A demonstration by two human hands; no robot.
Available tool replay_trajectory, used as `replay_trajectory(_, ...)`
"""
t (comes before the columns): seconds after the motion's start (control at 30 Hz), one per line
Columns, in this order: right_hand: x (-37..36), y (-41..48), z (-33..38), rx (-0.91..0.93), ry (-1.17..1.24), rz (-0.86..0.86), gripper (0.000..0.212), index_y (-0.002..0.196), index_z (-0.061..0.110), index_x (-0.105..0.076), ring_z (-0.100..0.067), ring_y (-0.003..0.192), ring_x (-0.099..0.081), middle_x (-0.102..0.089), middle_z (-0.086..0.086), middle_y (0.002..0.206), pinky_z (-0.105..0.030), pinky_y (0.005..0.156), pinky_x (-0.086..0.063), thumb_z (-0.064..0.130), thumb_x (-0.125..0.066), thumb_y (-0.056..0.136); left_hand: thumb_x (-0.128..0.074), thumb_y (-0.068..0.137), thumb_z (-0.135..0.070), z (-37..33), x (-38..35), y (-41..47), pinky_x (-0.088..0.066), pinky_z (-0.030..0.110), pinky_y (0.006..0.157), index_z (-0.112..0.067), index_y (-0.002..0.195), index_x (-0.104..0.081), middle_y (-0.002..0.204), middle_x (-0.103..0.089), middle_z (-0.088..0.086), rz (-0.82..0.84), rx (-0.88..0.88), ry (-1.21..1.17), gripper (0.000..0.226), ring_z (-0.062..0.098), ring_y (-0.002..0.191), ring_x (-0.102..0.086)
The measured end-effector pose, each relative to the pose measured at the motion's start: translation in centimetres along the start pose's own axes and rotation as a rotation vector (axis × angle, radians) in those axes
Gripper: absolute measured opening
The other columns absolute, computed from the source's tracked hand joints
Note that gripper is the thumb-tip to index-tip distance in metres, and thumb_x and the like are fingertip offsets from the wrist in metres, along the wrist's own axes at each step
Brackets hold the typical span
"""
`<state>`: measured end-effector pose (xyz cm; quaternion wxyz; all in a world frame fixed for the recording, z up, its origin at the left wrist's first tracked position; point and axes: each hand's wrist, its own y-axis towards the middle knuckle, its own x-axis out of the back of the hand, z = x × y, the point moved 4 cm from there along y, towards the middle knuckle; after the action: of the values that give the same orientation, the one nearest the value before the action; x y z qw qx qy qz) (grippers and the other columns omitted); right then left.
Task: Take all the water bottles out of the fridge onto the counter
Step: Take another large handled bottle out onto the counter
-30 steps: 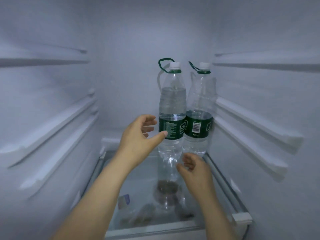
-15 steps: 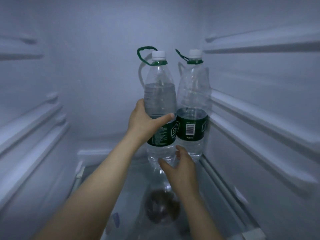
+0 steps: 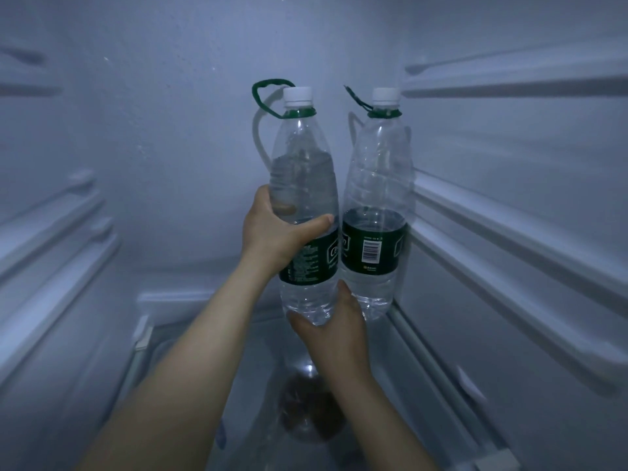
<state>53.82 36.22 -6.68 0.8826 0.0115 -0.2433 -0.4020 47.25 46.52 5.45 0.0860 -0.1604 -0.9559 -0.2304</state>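
Gripping a clear plastic water bottle with a white cap and green label point(image 3: 306, 185), the left hand point(image 3: 277, 237) wraps thumb and fingers round its middle. The right hand point(image 3: 334, 334) cups its base with curled fingers. Whether the base has left the glass fridge shelf point(image 3: 418, 351) cannot be told.

The bottle is near the shelf's back right corner. A second clear bottle with the same green label point(image 3: 377, 185) stands touching it, against the shelf's right edge.

The neighbour looks the likeliest trouble. It seems under half full, so light, and a sideways drag could tip it over. Cold, smooth plastic may also slip if the grip loosens. The green carry loop at the neck point(image 3: 268, 96) might snag.
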Motion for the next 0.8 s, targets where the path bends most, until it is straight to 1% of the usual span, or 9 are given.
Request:
replay_trajectory(0.1,-0.9,0.7,0.0,-0.015,0.010,-0.021,0.099,0.146,0.015,-0.032,-0.020,0.130,-0.046,-0.047,-0.004,0.143,-0.032,0.104,-0.042,0.041,-0.081,0.064,-0.089,0.061,-0.034,0.2,0.6,0.2,-0.043,0.012,0.066,-0.023,0.113,-0.050,0.096,-0.059,-0.019,-0.012,0.019,-0.007,0.066,-0.009,0.085,-0.054)
replay_trajectory(0.17,-1.5,1.0,-0.1,-0.041,0.037,-0.024,0.102,0.144,0.020,-0.032,-0.021,0.126,-0.051,-0.050,-0.002,0.138,-0.037,0.100,-0.046,0.043,-0.081,0.057,-0.089,0.060,-0.035,0.4,0.9,0.2,-0.044,0.014,0.068,-0.023,0.113,-0.050,0.098,-0.060,-0.016,-0.019,0.031,-0.010,0.066,-0.004,0.087,-0.057)
replay_trajectory(0.23,-1.8,1.3,-0.2,-0.057,0.016,-0.027,0.101,0.140,0.023,-0.034,-0.023,0.121,-0.054,-0.054,0.000,0.134,-0.039,0.095,-0.049,0.046,-0.081,0.053,-0.089,0.060,-0.035,0.5,1.2,0.3,-0.044,0.015,0.067,-0.025,0.113,-0.050,0.098,-0.061,-0.017,-0.026,0.036,-0.019,0.066,-0.004,0.088,-0.057)
replay_trajectory(0.3,-1.9,1.4,-0.3,-0.058,-0.008,-0.033,0.102,0.138,0.024,-0.033,-0.023,0.120,-0.055,-0.054,0.001,0.133,-0.038,0.093,-0.049,0.045,-0.083,0.052,-0.088,0.061,-0.035,0.7,1.5,0.3,-0.045,0.015,0.068,-0.023,0.115,-0.051,0.100,-0.062,-0.016,-0.027,0.042,-0.032,0.067,-0.005,0.089,-0.058)
replay_trajectory(0.43,-1.8,1.5,-0.4,-0.021,0.039,-0.044,0.091,0.132,0.028,-0.039,-0.019,0.113,-0.058,-0.058,0.004,0.126,-0.033,0.089,-0.050,0.040,-0.085,0.054,-0.089,0.058,-0.039,1.1,2.0,0.4,-0.051,0.023,0.077,-0.022,0.119,-0.054,0.108,-0.067,-0.009,-0.042,0.045,-0.036,0.073,0.006,0.097,-0.064)
replay_trajectory(0.5,-1.6,1.5,-0.5,-0.011,0.100,-0.060,0.083,0.125,0.029,-0.044,-0.016,0.107,-0.060,-0.061,0.006,0.119,-0.030,0.085,-0.051,0.036,-0.085,0.053,-0.088,0.058,-0.040,1.2,2.1,0.2,-0.050,0.023,0.076,-0.021,0.121,-0.053,0.110,-0.067,-0.008,-0.048,0.048,-0.046,0.074,0.008,0.098,-0.064)
replay_trajectory(0.6,-1.4,1.3,-0.8,0.004,0.173,-0.080,0.077,0.118,0.032,-0.048,-0.013,0.102,-0.062,-0.063,0.007,0.113,-0.032,0.084,-0.054,0.033,-0.084,0.050,-0.090,0.058,-0.036,1.0,2.3,-0.4,-0.050,0.022,0.075,-0.021,0.122,-0.052,0.111,-0.067,-0.008,-0.060,0.049,-0.062,0.076,0.008,0.098,-0.064)
replay_trajectory(0.7,-1.4,1.0,-0.6,0.041,0.221,-0.073,0.074,0.115,0.036,-0.049,-0.009,0.101,-0.061,-0.062,0.010,0.111,-0.028,0.083,-0.053,0.029,-0.085,0.051,-0.091,0.057,-0.035,0.1,2.6,-1.1,-0.049,0.020,0.075,-0.023,0.116,-0.051,0.106,-0.066,-0.011,-0.072,0.029,-0.043,0.073,0.002,0.094,-0.063)
replay_trajectory(0.8,-1.1,0.7,0.0,0.084,0.246,-0.069,0.072,0.114,0.037,-0.051,-0.005,0.101,-0.061,-0.063,0.014,0.111,-0.025,0.082,-0.052,0.031,-0.085,0.051,-0.089,0.060,-0.036,-1.3,2.9,-1.6,-0.042,0.012,0.067,-0.029,0.112,-0.044,0.100,-0.061,-0.016,-0.057,0.001,-0.006,0.069,-0.011,0.087,-0.053)
